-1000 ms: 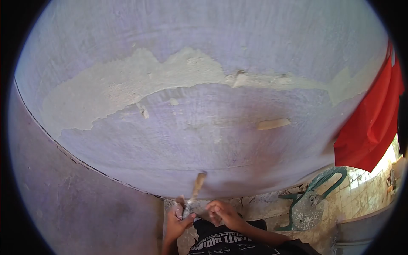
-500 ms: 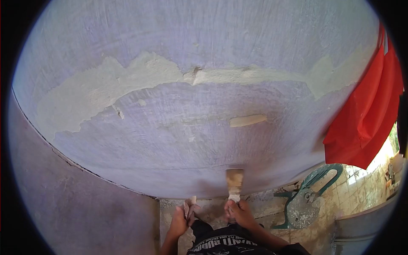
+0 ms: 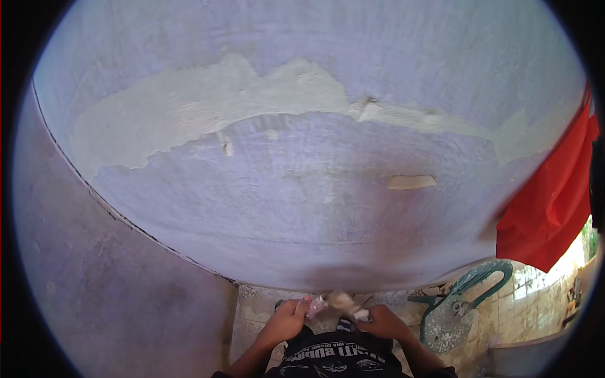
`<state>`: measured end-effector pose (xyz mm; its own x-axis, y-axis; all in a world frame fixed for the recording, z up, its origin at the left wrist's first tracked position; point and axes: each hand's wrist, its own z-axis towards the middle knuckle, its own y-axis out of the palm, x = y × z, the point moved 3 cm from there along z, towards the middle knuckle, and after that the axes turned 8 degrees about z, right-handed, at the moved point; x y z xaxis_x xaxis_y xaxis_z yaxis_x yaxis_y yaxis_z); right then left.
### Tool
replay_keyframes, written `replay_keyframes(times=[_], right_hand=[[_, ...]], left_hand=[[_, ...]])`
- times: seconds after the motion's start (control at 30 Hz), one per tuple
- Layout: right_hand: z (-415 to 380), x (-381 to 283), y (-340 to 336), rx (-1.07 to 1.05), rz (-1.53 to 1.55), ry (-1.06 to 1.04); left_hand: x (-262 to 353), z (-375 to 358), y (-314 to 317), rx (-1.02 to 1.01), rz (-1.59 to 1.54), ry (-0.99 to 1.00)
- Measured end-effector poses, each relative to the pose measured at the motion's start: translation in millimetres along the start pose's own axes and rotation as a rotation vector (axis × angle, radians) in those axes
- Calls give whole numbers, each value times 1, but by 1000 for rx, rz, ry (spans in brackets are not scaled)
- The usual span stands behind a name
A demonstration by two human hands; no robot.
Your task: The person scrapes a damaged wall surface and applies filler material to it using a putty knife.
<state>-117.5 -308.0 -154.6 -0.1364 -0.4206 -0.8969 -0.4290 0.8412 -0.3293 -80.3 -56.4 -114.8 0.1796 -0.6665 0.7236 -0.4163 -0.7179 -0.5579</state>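
My left hand (image 3: 283, 322) is closed around a crumpled pinkish piece (image 3: 317, 306), whose material I cannot tell. In my right hand (image 3: 383, 322) is a putty knife (image 3: 343, 303), gripped by its whitish, smeared handle. Its blade is blurred by motion and points left, with its tip close to the pinkish piece. Both hands are low in front of my dark printed shirt (image 3: 334, 359). Ahead stands a pale lilac wall (image 3: 283, 208) with a long, uneven band of cream filler (image 3: 208, 97) and a short filler strip (image 3: 411, 182) below it.
A red cloth (image 3: 548, 211) hangs at the right. Beneath it stands a green plastic chair (image 3: 450, 321) spattered with white. A second wall (image 3: 126, 271) meets the first in a corner on the left. Tiled floor (image 3: 504, 309) shows at the right.
The putty knife has swung from pointing up at the wall to pointing left, close to the pinkish piece. My hands have drawn closer together, and the view has shifted left.
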Motion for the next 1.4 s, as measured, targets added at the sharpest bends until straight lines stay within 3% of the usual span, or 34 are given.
replay_keyframes(times=[0.1,0.17,0.23,0.37,0.43,0.5,0.63,0.7,0.73,0.8,0.9,0.93,1.07,1.17,1.2,1.3,1.33,1.4], right_hand=[[4,-5,-3,67,-6,84],[2,-10,8,78,-30,-50],[5,-16,5,103,44,-33],[6,-38,-1,77,142,33],[11,-42,7,61,117,-7],[16,-56,11,167,149,-282],[17,-49,20,-5,67,-210],[32,-27,20,192,93,-305],[26,-26,18,191,89,-310],[15,-30,13,100,18,-137],[2,-27,29,-2,-57,-150],[11,-11,25,81,50,-127],[-2,-27,2,162,-51,18],[-7,-12,20,109,-8,-77],[1,-12,12,209,-70,-134],[-24,-32,13,214,-2,-332],[-26,-25,17,223,18,-316],[-17,7,14,179,2,-21]], left_hand=[[-8,11,1,70,97,64],[-13,9,-1,117,86,91],[-4,-1,-10,112,-238,26],[4,-12,-28,185,-441,-45],[5,-12,-31,312,-296,259],[6,-20,-28,291,-376,239],[14,-41,-29,210,-318,128],[15,-49,-26,167,-259,95],[12,-53,-20,230,-255,84],[13,-52,-19,312,-254,77],[21,-59,-20,303,-64,102],[22,-63,-21,319,-38,115],[20,-60,-22,380,82,95],[28,-62,-8,300,48,243],[29,-59,-10,280,6,250],[18,-47,-1,356,62,288],[18,-50,1,334,76,283],[27,-52,6,228,76,251]])
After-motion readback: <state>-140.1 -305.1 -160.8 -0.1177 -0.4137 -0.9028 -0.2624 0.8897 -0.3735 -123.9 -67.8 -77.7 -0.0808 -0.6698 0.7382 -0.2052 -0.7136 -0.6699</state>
